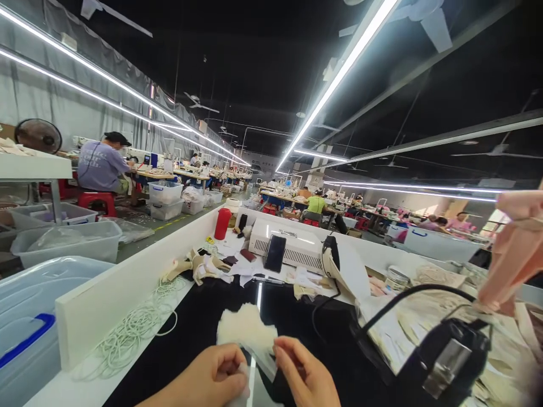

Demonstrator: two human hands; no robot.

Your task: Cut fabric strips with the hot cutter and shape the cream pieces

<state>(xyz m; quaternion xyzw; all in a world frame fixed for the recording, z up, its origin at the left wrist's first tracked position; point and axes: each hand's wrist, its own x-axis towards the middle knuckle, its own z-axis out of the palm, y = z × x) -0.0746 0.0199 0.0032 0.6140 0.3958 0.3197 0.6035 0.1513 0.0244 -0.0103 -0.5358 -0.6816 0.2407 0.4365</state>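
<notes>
A cream, soft-looking fabric piece [246, 325] with a wavy edge lies on the glossy black work surface [186, 345]. A thin, translucent sheet [263, 362] runs from its near edge down between my hands. My left hand [212, 373] is closed, thumb against curled fingers, with a bit of the pale sheet at the fingertips. On the other side, my right hand [306, 370] pinches the sheet's edge beside the fabric's right corner. Whether sheet and fabric are joined, I cannot tell.
Pale green cord [131, 333] lies tangled on the left. A phone [275, 253] leans on a white machine [286, 243] at the back, among fabric scraps [207, 265]. A black device [453, 359] and cream fabric pieces [407, 322] occupy the right. Several people sit at sewing tables beyond.
</notes>
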